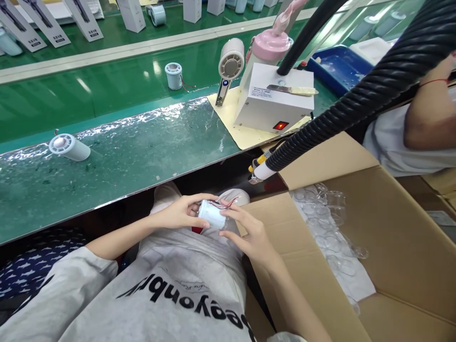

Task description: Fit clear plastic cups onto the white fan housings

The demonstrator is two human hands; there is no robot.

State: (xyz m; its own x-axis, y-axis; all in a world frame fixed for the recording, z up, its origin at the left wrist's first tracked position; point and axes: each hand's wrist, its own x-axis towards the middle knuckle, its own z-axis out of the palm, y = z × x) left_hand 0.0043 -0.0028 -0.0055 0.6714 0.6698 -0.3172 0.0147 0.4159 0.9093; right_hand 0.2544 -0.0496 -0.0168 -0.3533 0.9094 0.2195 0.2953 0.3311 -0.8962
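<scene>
1. Workpiece: light-blue fan housing [211,214], red and black wires [228,204] along its far side; located above the lap, short of the near edge of the desk [153,154].
2. Left hand [183,211]: grasping the housing's left end, thumb on the near side.
3. Right hand [249,232]: fingers and thumb closed about the right end.
4. Writing: the shirt [167,278] bears large black letters, inverted, legible in part as "Beeyonb". The labels on the white power unit [261,107] and far-left white boxes [85,19] are too small to read.
5. Power unit: rocker switch [280,125] lit red; stands on a yellow sheet [230,121] beside a handheld fan [231,59].
6. Clearance: a gap separates both hands from the desk edge. At right, the hose nozzle [262,172] and open cardboard carton [285,237] limit movement.
</scene>
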